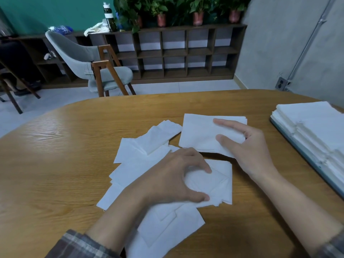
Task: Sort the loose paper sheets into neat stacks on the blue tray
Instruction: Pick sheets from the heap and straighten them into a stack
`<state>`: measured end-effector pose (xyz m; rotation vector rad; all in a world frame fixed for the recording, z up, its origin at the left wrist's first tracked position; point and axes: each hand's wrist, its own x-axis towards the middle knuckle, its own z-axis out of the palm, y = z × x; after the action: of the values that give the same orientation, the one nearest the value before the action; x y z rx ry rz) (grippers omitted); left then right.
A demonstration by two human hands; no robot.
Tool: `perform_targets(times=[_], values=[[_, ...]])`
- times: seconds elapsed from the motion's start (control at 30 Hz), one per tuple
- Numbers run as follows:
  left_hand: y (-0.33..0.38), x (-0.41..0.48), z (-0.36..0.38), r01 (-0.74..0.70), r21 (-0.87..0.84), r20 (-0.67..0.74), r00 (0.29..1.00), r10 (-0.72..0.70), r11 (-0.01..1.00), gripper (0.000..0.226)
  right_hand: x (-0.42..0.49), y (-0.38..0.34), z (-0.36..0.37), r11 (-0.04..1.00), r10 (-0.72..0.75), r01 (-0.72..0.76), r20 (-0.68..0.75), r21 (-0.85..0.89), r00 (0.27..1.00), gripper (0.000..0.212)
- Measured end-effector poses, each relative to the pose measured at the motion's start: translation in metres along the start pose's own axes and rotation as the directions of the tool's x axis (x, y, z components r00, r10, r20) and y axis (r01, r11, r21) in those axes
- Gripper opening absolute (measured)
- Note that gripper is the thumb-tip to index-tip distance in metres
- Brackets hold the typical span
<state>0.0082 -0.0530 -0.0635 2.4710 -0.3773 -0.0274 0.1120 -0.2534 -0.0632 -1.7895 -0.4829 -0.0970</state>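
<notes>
Several loose white paper sheets [141, 164] lie scattered and overlapping in the middle of the wooden table [55, 155]. My left hand [175, 175] curls over one sheet [219, 181], pinching it between thumb and fingers. My right hand [245, 146] grips the right edge of a small squared pile of sheets [197, 131], thumb on top and forefinger stretched across it. The blue tray [305, 159] sits at the table's right edge, with neat stacks of white sheets [316, 123] on it.
A grey chair with wooden legs [93, 67] stands beyond the table's far edge. A low dark shelf unit [176, 53] with potted plants lines the back wall. Bare tabletop shows on the left and along the far side.
</notes>
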Motion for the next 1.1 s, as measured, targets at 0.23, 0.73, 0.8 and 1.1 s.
perform_targets(times=[0.23, 0.73, 0.8, 1.1], values=[[-0.004, 0.001, -0.002, 0.000, -0.067, -0.075, 0.997, -0.005, 0.998, 0.018, -0.001, 0.000, 0.002, 1.000, -0.018, 0.019, 0.035, -0.023, 0.999, 0.036], [-0.003, 0.006, -0.008, -0.063, -0.486, -0.407, 0.899, -0.162, 0.871, 0.018, -0.002, -0.008, 0.004, 0.946, 0.087, -0.144, 0.201, 0.291, 0.976, 0.040], [-0.002, 0.006, -0.007, -0.046, -0.517, -0.437, 0.873, -0.217, 0.855, 0.018, -0.002, -0.009, 0.004, 0.947, 0.097, -0.162, 0.232, 0.278, 0.968, 0.044], [-0.006, 0.006, -0.006, 0.021, -0.280, -0.714, 0.664, -0.223, 0.960, 0.021, -0.009, -0.019, 0.006, 0.994, 0.036, -0.062, 0.264, 0.090, 0.964, 0.033]])
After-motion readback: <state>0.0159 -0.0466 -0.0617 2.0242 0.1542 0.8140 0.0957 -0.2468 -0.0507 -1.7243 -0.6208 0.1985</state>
